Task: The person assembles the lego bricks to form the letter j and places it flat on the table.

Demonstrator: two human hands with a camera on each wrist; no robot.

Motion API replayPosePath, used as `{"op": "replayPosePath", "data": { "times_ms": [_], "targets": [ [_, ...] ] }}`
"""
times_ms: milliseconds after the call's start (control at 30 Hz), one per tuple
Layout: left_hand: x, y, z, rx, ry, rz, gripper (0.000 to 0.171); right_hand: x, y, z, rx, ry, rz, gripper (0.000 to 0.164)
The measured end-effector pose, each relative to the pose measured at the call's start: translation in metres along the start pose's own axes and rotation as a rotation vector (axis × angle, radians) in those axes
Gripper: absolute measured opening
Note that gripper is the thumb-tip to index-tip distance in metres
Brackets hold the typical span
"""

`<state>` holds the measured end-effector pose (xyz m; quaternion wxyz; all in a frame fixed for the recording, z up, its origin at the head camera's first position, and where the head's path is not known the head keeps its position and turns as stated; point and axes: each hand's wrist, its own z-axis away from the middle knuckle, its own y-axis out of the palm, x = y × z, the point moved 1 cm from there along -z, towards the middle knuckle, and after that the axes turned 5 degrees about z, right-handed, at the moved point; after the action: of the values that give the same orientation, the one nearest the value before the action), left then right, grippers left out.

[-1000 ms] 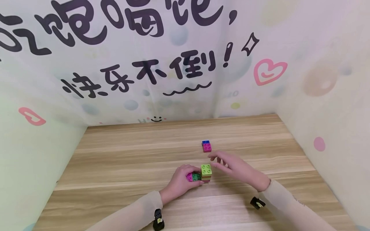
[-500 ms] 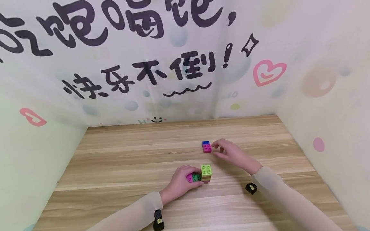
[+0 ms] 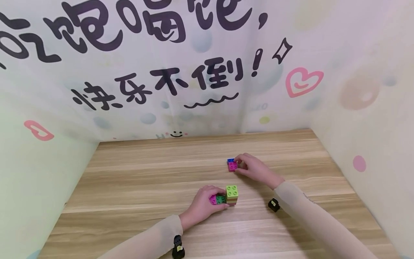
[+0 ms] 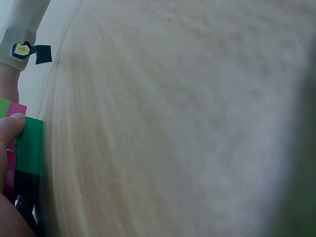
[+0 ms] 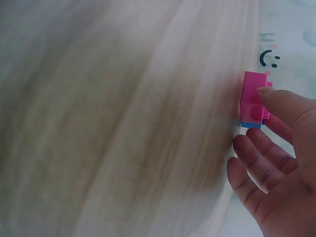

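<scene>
My left hand (image 3: 203, 203) grips a joined set of toy building bricks on the table. Within it, a green brick (image 3: 221, 199) and a magenta brick (image 3: 212, 200) lie low between thumb and fingers, beside a taller stack topped by a lime brick (image 3: 231, 190). In the left wrist view the thumb rests by the green brick (image 4: 29, 148). Farther back, my right hand (image 3: 257, 169) has thumb and index finger at the right end of a pink brick (image 3: 232, 166), pinching it. A blue brick (image 3: 230, 160) sits against its far side, partly hidden.
The wood-grain table (image 3: 145, 172) ends at a printed cloth back wall (image 3: 207, 118), with side walls left and right. A black wrist device (image 3: 178, 247) sits at the left cuff and another device (image 3: 274, 205) at the right one.
My right hand has moved from beside the lime-topped stack, away and leftward, to the pink brick, and its thumb and index finger have closed on it. My left hand keeps its place.
</scene>
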<state>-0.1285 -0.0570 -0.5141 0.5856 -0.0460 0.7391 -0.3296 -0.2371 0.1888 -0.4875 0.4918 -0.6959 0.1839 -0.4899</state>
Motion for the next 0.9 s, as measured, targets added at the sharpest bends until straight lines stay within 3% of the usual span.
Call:
{"op": "replayPosePath", "data": {
  "times_ms": [900],
  "targets": [
    [-0.0011, 0.0003, 0.0001, -0.003, -0.013, -0.004, 0.041, 0.0035, 0.0031, 0.0033, 0.051, 0.009, -0.005, 0.026]
  ]
}}
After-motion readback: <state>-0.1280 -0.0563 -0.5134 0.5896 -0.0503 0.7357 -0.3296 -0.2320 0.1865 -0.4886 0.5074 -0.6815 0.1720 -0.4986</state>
